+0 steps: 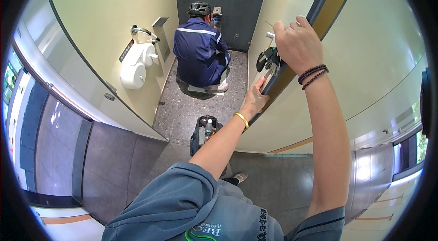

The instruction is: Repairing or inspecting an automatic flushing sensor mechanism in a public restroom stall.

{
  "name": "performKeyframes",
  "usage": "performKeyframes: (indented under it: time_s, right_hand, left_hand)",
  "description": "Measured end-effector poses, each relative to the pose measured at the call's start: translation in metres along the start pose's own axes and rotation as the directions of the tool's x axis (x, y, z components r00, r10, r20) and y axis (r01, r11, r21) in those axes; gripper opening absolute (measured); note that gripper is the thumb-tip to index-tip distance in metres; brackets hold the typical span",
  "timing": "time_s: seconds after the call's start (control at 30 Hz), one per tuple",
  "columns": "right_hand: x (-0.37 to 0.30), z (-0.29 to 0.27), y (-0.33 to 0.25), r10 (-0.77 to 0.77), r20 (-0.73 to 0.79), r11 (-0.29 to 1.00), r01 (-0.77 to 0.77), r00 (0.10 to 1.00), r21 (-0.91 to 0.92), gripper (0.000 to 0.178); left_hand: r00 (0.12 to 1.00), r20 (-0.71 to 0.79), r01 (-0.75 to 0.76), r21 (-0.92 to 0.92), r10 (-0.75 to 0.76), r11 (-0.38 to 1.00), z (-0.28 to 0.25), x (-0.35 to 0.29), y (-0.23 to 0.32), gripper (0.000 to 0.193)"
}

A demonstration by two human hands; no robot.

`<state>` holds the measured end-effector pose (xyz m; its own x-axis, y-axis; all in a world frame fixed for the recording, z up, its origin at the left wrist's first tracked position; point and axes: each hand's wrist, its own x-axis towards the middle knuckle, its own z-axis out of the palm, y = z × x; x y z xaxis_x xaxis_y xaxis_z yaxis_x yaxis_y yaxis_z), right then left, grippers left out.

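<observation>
A cream stall door (292, 104) with a dark edge stands open on the right. My left hand (254, 97), below a gold bracelet, grips this edge just under the lock fitting, its fingers on the inner side. Higher up, at the top of the lock, my right hand (299, 45) is closed in a fist, with a dark beaded bracelet at the wrist. From the fist a thin rod-like thing (268, 23) sticks out to the left; its kind is hidden by my fingers. Beside the fist, the black lock fitting (270, 60) sits on the door.
A person in dark blue workwear and a helmet (199, 49) squats at the stall's back wall. A tool bag (197, 138) with a bottle stands on the floor before me. White paper dispensers (133, 74) and a grab bar (145, 31) project from the left partition.
</observation>
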<state>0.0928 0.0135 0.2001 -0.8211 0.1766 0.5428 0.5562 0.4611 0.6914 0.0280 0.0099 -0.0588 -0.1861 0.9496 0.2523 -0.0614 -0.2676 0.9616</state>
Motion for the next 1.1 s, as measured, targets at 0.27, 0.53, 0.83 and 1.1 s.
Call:
performKeyframes:
  time_s: [0.27,0.53,0.83,1.1]
  right_hand:
    - [0.001,0.000,0.001,-0.007,-0.023,1.000,0.007,1.000,0.015,0.014]
    - [-0.002,0.002,0.000,0.015,0.020,1.000,-0.015,1.000,0.004,0.013]
    - [0.001,0.001,0.000,-0.013,-0.012,1.000,0.013,1.000,-0.007,0.015]
    - [0.001,0.000,0.000,-0.013,-0.034,1.000,0.014,0.999,0.012,0.015]
  left_hand:
    - [1.000,0.001,0.011,-0.011,-0.011,1.000,0.000,0.004,-0.013,0.084]
    - [0.998,-0.046,0.050,-0.055,-0.052,0.997,0.002,-0.003,0.006,0.072]
    - [1.000,0.003,0.024,-0.024,-0.024,0.999,-0.001,-0.004,0.013,0.082]
    - [0.999,0.007,0.052,-0.055,-0.052,0.997,-0.002,-0.002,0.009,0.083]
